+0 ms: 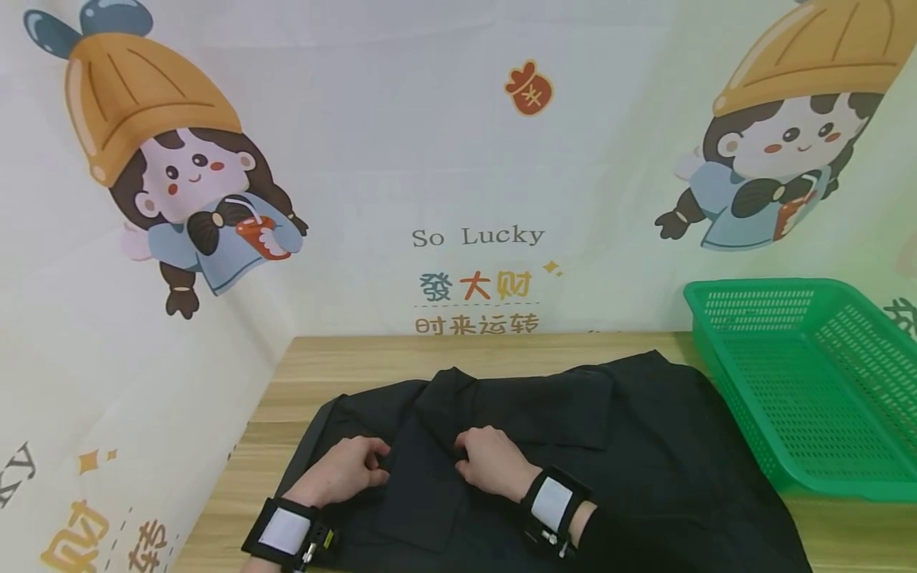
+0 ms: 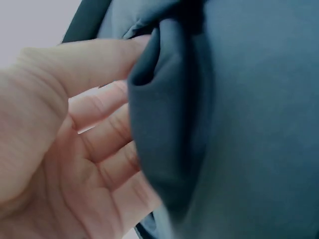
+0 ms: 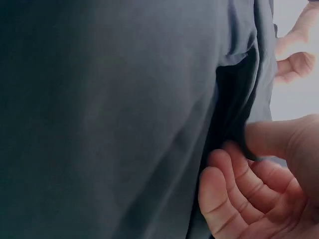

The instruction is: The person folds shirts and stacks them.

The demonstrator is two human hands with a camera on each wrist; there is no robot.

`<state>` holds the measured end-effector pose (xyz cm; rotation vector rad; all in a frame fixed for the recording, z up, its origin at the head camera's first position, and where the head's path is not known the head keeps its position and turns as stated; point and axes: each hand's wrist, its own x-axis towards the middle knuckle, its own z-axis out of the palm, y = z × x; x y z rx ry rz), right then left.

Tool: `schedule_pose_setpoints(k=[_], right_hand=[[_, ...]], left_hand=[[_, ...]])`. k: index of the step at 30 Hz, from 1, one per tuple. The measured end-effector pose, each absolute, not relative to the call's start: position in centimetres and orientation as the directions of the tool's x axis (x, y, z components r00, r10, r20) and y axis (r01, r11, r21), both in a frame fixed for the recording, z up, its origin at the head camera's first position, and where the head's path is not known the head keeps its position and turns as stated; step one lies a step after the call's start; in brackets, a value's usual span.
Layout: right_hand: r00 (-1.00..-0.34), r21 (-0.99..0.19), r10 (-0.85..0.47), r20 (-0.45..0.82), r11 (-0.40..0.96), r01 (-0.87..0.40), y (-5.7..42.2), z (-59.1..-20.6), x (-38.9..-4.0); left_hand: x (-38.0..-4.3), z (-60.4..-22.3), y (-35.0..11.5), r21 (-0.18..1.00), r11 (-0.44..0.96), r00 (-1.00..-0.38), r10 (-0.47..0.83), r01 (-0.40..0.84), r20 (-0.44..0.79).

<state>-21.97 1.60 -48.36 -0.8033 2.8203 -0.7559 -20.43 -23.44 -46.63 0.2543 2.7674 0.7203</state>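
A black garment (image 1: 666,454) lies spread on the wooden table, with a long strip (image 1: 423,493) of it, perhaps a sleeve, folded down the middle. On the left side of that strip, my left hand (image 1: 347,471) pinches a fold of the cloth. The left wrist view has the fold (image 2: 164,109) between the thumb and the fingers behind it. My right hand (image 1: 497,463) is at the strip's other side, its thumb and fingertips pinching the cloth edge. In the right wrist view, dark cloth (image 3: 124,109) covers the left part, and the fingers (image 3: 224,199) are bent beside it.
A green plastic basket (image 1: 795,469) with slotted walls stands at the right, close to the garment. Bare wood of the table (image 1: 315,362) shows along the left and back. A printed cloth backdrop (image 1: 358,159) hangs behind and on the left.
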Motion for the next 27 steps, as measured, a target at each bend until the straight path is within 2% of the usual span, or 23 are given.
schedule_pose_setpoints(k=[4,9,19,23,27], right_hand=[[-0.871,-0.534,-0.483,0.085,0.716,-0.45,3.2,-47.1,-22.4],[-0.923,-0.588,-0.356,0.144,0.72,-0.369,7.0,-44.1,-23.5],[-0.933,-0.56,-0.217,0.287,0.752,-0.348,15.6,-40.0,-24.4],[-0.895,-0.456,-0.268,0.358,0.786,-0.417,18.5,-38.6,-23.6],[-0.756,-0.218,-0.413,0.508,0.788,-0.576,21.0,-38.0,-21.8]], left_hand=[[-20.6,-46.9,-23.5,0.489,0.864,-0.953,0.238,0.12,-0.187],[-20.7,-47.0,-24.2,0.516,0.84,-0.943,0.288,0.166,-0.165],[-20.0,-46.1,-25.5,0.563,0.809,-0.944,0.297,0.169,-0.144],[-19.6,-45.7,-25.6,0.574,0.801,-0.943,0.301,0.172,-0.138],[-19.0,-45.2,-25.5,0.577,0.796,-0.94,0.313,0.183,-0.134]])
